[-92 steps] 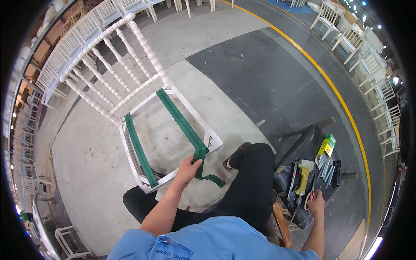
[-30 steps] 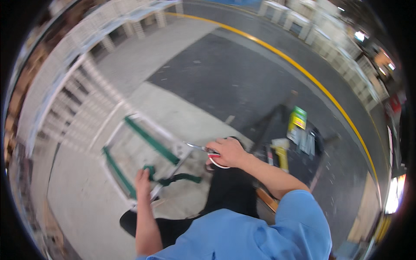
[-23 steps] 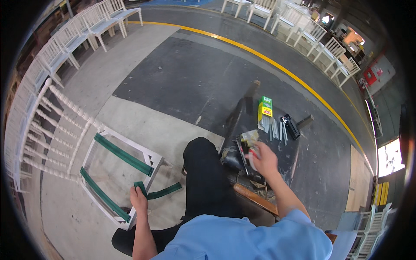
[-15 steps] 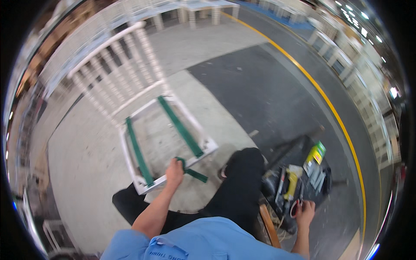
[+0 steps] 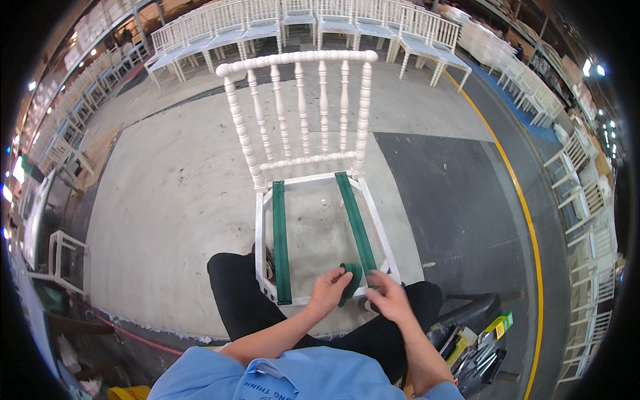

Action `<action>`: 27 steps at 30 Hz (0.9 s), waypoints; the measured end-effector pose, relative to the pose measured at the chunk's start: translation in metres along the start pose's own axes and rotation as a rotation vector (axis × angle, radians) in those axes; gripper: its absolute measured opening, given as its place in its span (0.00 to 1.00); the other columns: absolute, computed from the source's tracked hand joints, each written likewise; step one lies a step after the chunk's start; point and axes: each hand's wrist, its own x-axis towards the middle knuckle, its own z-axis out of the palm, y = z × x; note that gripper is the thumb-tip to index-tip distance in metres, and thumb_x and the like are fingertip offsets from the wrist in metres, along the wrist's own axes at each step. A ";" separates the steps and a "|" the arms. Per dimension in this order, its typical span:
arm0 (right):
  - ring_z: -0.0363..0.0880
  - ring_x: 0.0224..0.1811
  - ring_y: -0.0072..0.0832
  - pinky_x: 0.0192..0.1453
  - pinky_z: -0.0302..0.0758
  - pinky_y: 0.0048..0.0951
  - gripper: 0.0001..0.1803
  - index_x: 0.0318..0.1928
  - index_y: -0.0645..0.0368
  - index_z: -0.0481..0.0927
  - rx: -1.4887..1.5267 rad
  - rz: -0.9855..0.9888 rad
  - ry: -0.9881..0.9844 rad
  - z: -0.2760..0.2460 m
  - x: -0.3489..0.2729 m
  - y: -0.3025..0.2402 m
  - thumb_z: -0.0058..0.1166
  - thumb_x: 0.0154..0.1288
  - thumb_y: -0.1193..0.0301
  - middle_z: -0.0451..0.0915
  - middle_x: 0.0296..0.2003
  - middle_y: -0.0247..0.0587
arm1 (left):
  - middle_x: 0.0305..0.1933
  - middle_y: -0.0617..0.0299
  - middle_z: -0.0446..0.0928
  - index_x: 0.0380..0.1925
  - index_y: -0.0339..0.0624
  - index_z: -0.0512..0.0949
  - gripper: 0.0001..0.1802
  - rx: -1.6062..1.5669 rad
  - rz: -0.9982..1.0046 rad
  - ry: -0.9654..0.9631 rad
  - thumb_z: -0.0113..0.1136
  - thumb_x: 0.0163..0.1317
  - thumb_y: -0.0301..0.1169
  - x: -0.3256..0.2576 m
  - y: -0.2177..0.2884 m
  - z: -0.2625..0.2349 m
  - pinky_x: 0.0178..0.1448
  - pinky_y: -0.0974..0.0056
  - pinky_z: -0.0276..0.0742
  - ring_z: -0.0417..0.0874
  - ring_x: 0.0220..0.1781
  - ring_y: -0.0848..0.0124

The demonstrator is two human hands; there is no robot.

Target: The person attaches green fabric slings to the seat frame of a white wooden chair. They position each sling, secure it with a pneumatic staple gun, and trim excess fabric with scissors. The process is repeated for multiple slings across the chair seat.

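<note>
A white chair frame [image 5: 259,230] with a turned-spindle back stands before me, its seat an open frame. Two green webbing strips [image 5: 281,243] run from its back rail to its front rail. My left hand [image 5: 328,291] pinches a roll of green webbing [image 5: 351,283] just above the front rail. Close by on the right, my right hand [image 5: 390,298] is at the front end of the right strip, its fingers apart and slightly blurred. Nothing shows in that hand. My knees are on either side of the seat front.
Tools, among them a yellow-handled one [image 5: 461,345], and a green-yellow box [image 5: 499,325] lie on a dark seat at my right. Rows of white chairs [image 5: 427,48] line the back and the right side. A small white frame [image 5: 67,263] stands at the left.
My right hand has come from the tools on the right to the seat front. My left hand still holds the webbing roll. The view has turned, so the chair appears more upright and central.
</note>
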 end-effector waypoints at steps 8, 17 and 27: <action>0.83 0.40 0.20 0.49 0.80 0.28 0.09 0.47 0.64 0.85 0.029 0.144 -0.492 0.077 0.009 -0.021 0.67 0.74 0.71 0.88 0.36 0.34 | 0.45 0.66 0.87 0.54 0.36 0.85 0.12 -0.324 -0.002 0.002 0.65 0.76 0.30 0.023 0.096 -0.068 0.55 0.65 0.81 0.85 0.44 0.76; 0.84 0.52 0.21 0.59 0.78 0.27 0.18 0.60 0.69 0.83 0.347 0.097 -0.196 0.071 0.034 -0.068 0.63 0.78 0.70 0.88 0.50 0.38 | 0.42 0.66 0.85 0.47 0.38 0.85 0.06 -0.287 -0.003 -0.013 0.66 0.75 0.27 -0.007 0.065 -0.069 0.54 0.65 0.81 0.84 0.44 0.76; 0.77 0.39 0.14 0.44 0.74 0.21 0.04 0.45 0.62 0.86 0.237 -0.066 -0.063 0.102 0.039 -0.092 0.64 0.72 0.79 0.83 0.36 0.29 | 0.43 0.64 0.85 0.48 0.37 0.83 0.08 -0.313 -0.068 0.016 0.66 0.76 0.30 -0.015 0.067 -0.083 0.56 0.63 0.83 0.86 0.45 0.74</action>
